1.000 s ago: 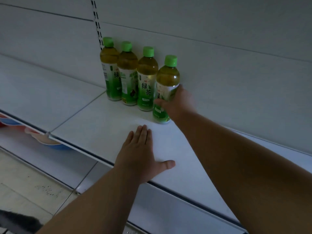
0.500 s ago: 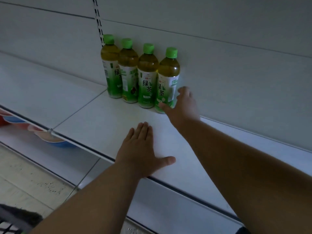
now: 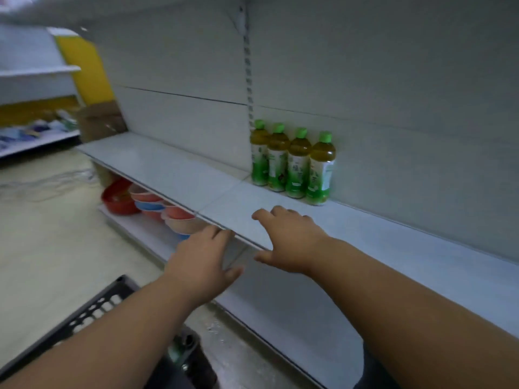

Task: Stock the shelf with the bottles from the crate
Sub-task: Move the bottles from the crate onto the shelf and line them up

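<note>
Four green-capped bottles upright in a touching row at the back of the shelf. Left hand and right hand empty, fingers relaxed, near the shelf's front edge. Dark crate below. Bowls underneath.

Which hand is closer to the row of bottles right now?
Right. The right hand hovers over the shelf in front of the bottles; the left hand is off its front edge.

Four bottles with green caps and yellow-green tea are stood upright in a touching row on the white shelf, right of center. A dark crate is seen lower left.
</note>
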`<state>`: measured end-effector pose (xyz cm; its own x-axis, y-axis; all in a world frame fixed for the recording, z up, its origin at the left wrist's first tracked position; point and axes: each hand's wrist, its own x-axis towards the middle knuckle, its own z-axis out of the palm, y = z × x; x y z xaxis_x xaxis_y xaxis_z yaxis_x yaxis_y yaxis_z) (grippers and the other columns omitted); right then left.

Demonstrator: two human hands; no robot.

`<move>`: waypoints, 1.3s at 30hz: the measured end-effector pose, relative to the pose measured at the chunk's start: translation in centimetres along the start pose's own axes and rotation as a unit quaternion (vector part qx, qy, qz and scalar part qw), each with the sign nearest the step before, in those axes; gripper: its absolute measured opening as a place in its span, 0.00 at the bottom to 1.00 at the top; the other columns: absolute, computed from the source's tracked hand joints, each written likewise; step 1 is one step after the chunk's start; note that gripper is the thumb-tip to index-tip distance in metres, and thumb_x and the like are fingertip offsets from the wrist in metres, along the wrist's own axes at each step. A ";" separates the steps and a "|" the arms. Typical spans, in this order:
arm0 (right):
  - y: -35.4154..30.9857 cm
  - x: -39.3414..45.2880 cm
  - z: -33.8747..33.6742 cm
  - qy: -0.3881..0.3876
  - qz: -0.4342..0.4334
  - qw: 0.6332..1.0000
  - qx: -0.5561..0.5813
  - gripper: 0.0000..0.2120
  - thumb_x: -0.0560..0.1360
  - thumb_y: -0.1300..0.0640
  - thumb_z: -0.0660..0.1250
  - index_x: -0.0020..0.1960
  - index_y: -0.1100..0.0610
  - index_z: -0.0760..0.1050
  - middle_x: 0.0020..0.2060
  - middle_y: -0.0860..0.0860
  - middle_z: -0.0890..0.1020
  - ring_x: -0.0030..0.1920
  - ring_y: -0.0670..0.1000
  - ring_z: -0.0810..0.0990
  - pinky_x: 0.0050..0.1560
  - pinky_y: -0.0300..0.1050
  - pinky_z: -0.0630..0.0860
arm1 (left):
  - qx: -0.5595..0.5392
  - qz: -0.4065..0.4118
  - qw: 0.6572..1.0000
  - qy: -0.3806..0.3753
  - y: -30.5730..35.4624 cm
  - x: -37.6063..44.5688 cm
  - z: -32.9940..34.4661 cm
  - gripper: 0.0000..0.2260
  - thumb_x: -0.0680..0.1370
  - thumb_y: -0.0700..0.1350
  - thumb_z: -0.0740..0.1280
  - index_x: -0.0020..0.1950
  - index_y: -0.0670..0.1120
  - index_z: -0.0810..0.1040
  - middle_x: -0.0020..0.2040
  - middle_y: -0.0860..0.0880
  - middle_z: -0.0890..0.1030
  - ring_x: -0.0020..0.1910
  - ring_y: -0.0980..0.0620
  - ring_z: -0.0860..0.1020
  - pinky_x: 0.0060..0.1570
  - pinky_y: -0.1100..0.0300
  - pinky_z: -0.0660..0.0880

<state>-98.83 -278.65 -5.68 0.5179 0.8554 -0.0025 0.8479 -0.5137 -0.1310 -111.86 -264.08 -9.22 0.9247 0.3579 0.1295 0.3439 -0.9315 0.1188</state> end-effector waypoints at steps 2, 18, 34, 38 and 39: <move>-4.0 0.2 0.3 0.003 -0.049 0.999 -0.004 0.31 0.74 0.39 0.68 0.72 0.48 0.63 0.63 0.55 0.72 0.63 0.59 0.73 0.60 0.56 0.71 | 0.020 -0.054 0.998 -0.003 -1.9 -4.1 -1.6 0.34 0.74 0.67 0.66 0.75 0.53 0.65 0.70 0.52 0.70 0.67 0.49 0.72 0.63 0.52 0.71; -25.3 7.2 12.5 -0.109 -0.298 0.948 0.019 0.30 0.73 0.40 0.70 0.70 0.50 0.67 0.65 0.54 0.74 0.64 0.58 0.74 0.61 0.56 0.75 | -0.008 -0.405 0.913 -0.041 -15.1 -22.6 4.7 0.35 0.75 0.70 0.61 0.76 0.52 0.65 0.69 0.49 0.72 0.66 0.47 0.72 0.63 0.50 0.72; -27.4 16.7 37.7 -0.300 -0.111 0.936 0.147 0.32 0.71 0.39 0.73 0.69 0.52 0.69 0.60 0.53 0.76 0.55 0.54 0.79 0.53 0.56 0.82 | -0.114 -0.574 0.809 -0.058 -17.4 -23.3 23.9 0.47 0.75 0.74 0.42 0.78 0.42 0.29 0.79 0.42 0.30 0.77 0.46 0.29 0.77 0.49 0.37; -28.6 19.1 41.4 -0.308 -0.042 0.940 0.142 0.40 0.68 0.35 0.74 0.71 0.54 0.66 0.62 0.55 0.75 0.59 0.58 0.78 0.57 0.59 0.79 | -0.114 -0.570 0.811 -0.067 -17.8 -23.3 24.0 0.47 0.75 0.74 0.41 0.78 0.42 0.29 0.78 0.42 0.28 0.77 0.47 0.28 0.77 0.49 0.36; -28.9 19.5 42.4 -0.311 -0.029 0.942 0.123 0.42 0.68 0.34 0.74 0.72 0.55 0.64 0.64 0.57 0.74 0.62 0.59 0.77 0.59 0.60 0.78 | -0.115 -0.568 0.812 -0.070 -17.9 -23.3 24.1 0.47 0.75 0.74 0.42 0.78 0.42 0.30 0.78 0.42 0.29 0.77 0.47 0.28 0.76 0.50 0.36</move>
<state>-117.99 -244.31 -43.96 0.2392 0.7943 -0.5584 0.7815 -0.4988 -0.3747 -135.60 -257.33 -38.05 0.0467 0.9518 -0.3032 0.9630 0.0377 0.2668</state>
